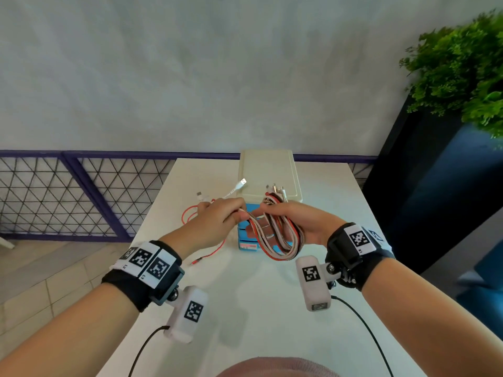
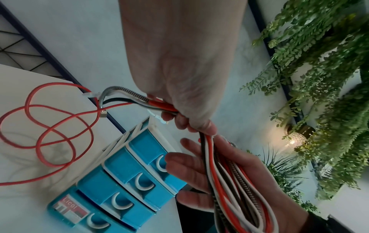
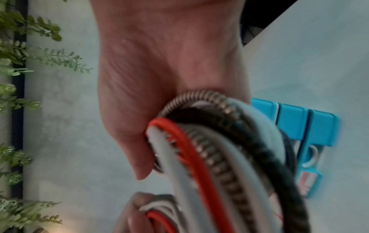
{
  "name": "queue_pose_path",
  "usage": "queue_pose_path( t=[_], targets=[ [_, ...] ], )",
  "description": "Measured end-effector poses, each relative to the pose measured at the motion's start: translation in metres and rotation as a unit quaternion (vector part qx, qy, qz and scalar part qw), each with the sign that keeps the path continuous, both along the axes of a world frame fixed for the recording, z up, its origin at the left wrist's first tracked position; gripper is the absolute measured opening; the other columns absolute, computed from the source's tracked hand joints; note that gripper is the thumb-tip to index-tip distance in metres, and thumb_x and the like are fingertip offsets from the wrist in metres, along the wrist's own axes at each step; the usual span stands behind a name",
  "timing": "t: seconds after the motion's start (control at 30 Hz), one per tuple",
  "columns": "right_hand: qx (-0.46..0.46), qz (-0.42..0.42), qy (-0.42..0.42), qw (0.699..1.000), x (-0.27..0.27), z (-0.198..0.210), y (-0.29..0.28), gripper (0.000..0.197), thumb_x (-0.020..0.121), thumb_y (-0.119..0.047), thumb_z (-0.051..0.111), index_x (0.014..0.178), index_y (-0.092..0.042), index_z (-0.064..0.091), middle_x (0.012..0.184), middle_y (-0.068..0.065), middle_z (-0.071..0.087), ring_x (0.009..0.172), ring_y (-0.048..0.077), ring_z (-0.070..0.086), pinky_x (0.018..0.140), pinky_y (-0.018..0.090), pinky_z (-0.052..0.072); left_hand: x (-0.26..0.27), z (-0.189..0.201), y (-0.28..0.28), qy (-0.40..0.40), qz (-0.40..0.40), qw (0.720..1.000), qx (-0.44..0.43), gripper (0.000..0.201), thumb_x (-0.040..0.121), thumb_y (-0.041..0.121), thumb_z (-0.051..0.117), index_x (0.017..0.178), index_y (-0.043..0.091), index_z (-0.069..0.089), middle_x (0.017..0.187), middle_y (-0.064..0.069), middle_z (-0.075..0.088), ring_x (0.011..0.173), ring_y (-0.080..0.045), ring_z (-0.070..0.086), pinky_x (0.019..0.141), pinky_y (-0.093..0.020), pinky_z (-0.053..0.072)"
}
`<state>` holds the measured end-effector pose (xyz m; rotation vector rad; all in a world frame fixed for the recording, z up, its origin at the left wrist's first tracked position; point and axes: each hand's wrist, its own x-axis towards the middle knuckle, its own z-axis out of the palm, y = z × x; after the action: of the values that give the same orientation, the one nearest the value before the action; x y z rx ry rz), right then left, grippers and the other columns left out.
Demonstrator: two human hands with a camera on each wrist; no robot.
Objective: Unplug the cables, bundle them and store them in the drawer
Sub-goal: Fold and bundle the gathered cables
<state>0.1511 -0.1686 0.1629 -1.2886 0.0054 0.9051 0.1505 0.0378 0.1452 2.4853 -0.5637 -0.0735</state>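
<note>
Bundling is the step in hand. Right hand holds the cables as a looped hank, fingers curled round the loops, above the worktop and in front of the drawer unit. Left hand pinches the strands at the upper end of the hank, beside the right thumb; the left wrist view shows its grip closed on red, black, white and spring-sleeved leads where they leave the loops. Plug ends stand up from the top of the hank, free of any socket. One white USB lead projects beyond the left hand, its plug in the air.

A red cable lies in loose coils on the worktop, left of the unit. Whether its far end runs into the left hand's grip cannot be settled from these views; it passes close to it.

The unit is blue with white crescent pulls, and all visible drawers appear closed.

Assessment: unplugging looks complete for the held leads. Next move calls for gathering the loose tails and the red cable into the hank, then freeing one hand to pull a drawer open. Risk: the loops may spring apart if the pinch slackens.
</note>
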Motion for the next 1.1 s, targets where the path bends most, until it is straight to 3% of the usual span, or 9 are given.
queue_pose_path(
  t=[0.2, 0.33, 0.47, 0.53, 0.63, 0.73, 0.87, 1.03, 1.1],
  targets=[
    [0.095, 0.037, 0.040, 0.994, -0.018, -0.014, 0.008, 0.040, 0.099, -0.030, 0.043, 0.127, -0.004, 0.055, 0.115, 0.021, 0.067, 0.109, 0.033, 0.065, 0.096, 0.046, 0.050, -0.003, 0.004, -0.007, -0.037, 0.004, 0.999, -0.001, 0.020, 0.098, 0.021, 0.043, 0.080, 0.025, 0.049, 0.067, 0.009, 0.050, 0.077, -0.009, 0.047, 0.088, -0.036, 0.026],
    [0.108, 0.009, 0.035, 0.993, -0.023, -0.016, 0.011, 0.019, 0.097, -0.016, 0.047, 0.106, -0.003, 0.059, 0.085, 0.009, 0.069, 0.077, 0.019, 0.070, 0.082, 0.038, 0.057, -0.005, 0.003, -0.007, -0.053, -0.012, 0.999, -0.002, 0.019, 0.098, 0.022, 0.042, 0.082, 0.026, 0.052, 0.073, 0.010, 0.057, 0.080, -0.008, 0.050, 0.088, -0.035, 0.024],
    [0.069, -0.016, -0.002, 0.997, -0.020, -0.018, 0.018, 0.013, 0.098, -0.013, 0.049, 0.101, -0.005, 0.058, 0.062, -0.002, 0.052, 0.053, 0.008, 0.053, 0.058, 0.025, 0.051, -0.001, 0.002, -0.001, -0.033, -0.016, 0.999, -0.010, 0.019, 0.098, 0.031, 0.042, 0.083, 0.029, 0.054, 0.077, -0.001, 0.065, 0.078, -0.015, 0.056, 0.090, -0.029, 0.027],
    [0.026, -0.045, -0.029, 0.998, -0.018, -0.017, 0.020, 0.013, 0.097, -0.018, 0.053, 0.091, -0.008, 0.058, 0.055, -0.004, 0.045, 0.047, 0.008, 0.046, 0.052, 0.024, 0.046, 0.003, 0.003, 0.004, -0.001, -0.039, 0.999, 0.007, 0.014, 0.096, 0.033, 0.048, 0.090, 0.023, 0.056, 0.071, 0.001, 0.061, 0.069, -0.015, 0.054, 0.078, -0.021, 0.033],
    [-0.007, -0.094, -0.057, 0.994, -0.011, -0.012, 0.019, 0.022, 0.095, -0.022, 0.058, 0.077, -0.013, 0.053, 0.052, -0.004, 0.039, 0.043, 0.008, 0.039, 0.047, 0.023, 0.041, 0.010, -0.004, 0.017, 0.005, -0.056, 0.990, 0.132, 0.014, 0.096, 0.030, 0.048, 0.098, 0.017, 0.050, 0.063, 0.007, 0.050, 0.059, -0.014, 0.046, 0.062, -0.017, 0.029],
    [-0.021, -0.121, -0.086, 0.989, -0.004, -0.002, 0.014, 0.022, 0.094, -0.023, 0.061, 0.076, -0.013, 0.053, 0.053, -0.002, 0.039, 0.042, 0.010, 0.040, 0.046, 0.025, 0.043, 0.013, -0.017, 0.026, 0.001, -0.043, 0.987, 0.153, 0.017, 0.098, 0.031, 0.044, 0.088, 0.018, 0.047, 0.070, 0.006, 0.052, 0.069, -0.023, 0.050, 0.066, -0.028, 0.033],
    [-0.034, -0.156, -0.116, 0.980, 0.005, 0.009, 0.003, 0.022, 0.094, -0.022, 0.060, 0.075, -0.013, 0.053, 0.051, -0.003, 0.040, 0.041, 0.009, 0.041, 0.046, 0.025, 0.045, 0.016, -0.038, 0.043, 0.048, -0.023, 0.992, 0.113, 0.019, 0.096, 0.034, 0.049, 0.098, 0.017, 0.057, 0.091, 0.004, 0.062, 0.089, -0.019, 0.058, 0.080, -0.032, 0.043],
    [-0.099, -0.187, -0.160, 0.964, 0.014, 0.019, -0.021, 0.021, 0.094, -0.023, 0.060, 0.078, -0.012, 0.053, 0.054, -0.002, 0.042, 0.043, 0.011, 0.044, 0.047, 0.026, 0.046, 0.010, -0.065, 0.087, 0.030, 0.067, 0.995, 0.062, 0.022, 0.096, 0.037, 0.046, 0.076, 0.030, 0.051, 0.068, 0.002, 0.064, 0.048, -0.009, 0.048, 0.052, -0.020, 0.040],
    [-0.114, -0.178, -0.160, 0.964, 0.014, 0.016, -0.022, 0.020, 0.094, -0.022, 0.060, 0.079, -0.013, 0.053, 0.056, -0.001, 0.043, 0.045, 0.011, 0.045, 0.048, 0.026, 0.047, 0.010, -0.067, 0.089, 0.036, 0.062, 0.995, 0.069, 0.020, 0.097, 0.033, 0.047, 0.077, 0.030, 0.052, 0.069, 0.003, 0.064, 0.050, -0.010, 0.049, 0.052, -0.022, 0.040]
  ],
)
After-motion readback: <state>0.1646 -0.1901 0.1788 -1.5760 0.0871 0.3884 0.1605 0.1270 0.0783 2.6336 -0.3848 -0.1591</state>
